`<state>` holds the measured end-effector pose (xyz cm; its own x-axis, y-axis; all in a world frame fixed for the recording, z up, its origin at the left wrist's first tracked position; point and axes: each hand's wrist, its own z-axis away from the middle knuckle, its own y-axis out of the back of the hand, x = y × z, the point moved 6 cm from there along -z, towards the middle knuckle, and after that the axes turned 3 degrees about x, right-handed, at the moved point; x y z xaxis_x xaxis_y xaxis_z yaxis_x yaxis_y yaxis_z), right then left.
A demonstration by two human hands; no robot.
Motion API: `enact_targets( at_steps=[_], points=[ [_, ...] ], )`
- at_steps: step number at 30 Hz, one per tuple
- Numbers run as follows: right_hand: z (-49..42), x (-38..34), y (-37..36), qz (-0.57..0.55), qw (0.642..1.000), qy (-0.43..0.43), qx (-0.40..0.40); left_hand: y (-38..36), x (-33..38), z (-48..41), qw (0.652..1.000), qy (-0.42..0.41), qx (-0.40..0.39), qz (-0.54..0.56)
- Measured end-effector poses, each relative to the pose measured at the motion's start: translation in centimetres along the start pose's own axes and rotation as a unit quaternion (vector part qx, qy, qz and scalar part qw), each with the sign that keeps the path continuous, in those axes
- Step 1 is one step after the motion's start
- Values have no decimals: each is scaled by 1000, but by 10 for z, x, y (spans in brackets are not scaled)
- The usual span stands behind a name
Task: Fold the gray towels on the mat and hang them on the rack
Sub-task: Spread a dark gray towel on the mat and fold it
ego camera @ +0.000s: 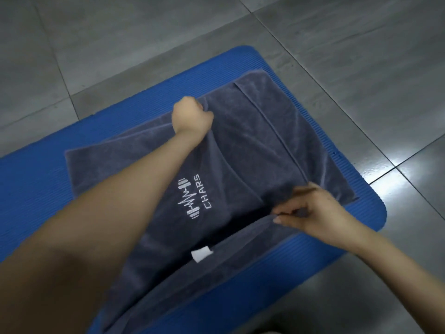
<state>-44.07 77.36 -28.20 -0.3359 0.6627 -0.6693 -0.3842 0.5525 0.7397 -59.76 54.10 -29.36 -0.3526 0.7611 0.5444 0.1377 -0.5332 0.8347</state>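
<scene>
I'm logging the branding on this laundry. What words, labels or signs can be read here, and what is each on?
"CHARS": white embroidered letters on the dark gray terry towel, beside a white dumbbell-and-pulse-line logo.
Small white fabric tag at the towel's near edge: no print can be made out on it.
Blue ribbed foam mat: no text visible.

The gray towel [252,141] is soft, matt terry cloth with a stitched white logo [191,197]. The blue mat [48,189] looks like ribbed foam. The floor tiles [361,68] are smooth, faintly glossy.
</scene>
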Motion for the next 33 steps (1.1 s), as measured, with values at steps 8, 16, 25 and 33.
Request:
enact_targets(
  at_steps=[8, 16, 25, 33],
  points=[
    [22, 40, 72, 50, 995, -9, 83, 45, 68, -43, 984, -22, 76, 160],
    [40, 97, 99, 154, 976, -83, 133, -11, 135, -50, 972, 25, -27, 234],
    [50, 124, 57, 300, 925, -144, 186, -53, 67, 36, 981, -91, -140, 96],
    [57, 118, 35, 303, 876, -280, 250, 33, -97, 158, 999, -3, 36, -12]
  ],
)
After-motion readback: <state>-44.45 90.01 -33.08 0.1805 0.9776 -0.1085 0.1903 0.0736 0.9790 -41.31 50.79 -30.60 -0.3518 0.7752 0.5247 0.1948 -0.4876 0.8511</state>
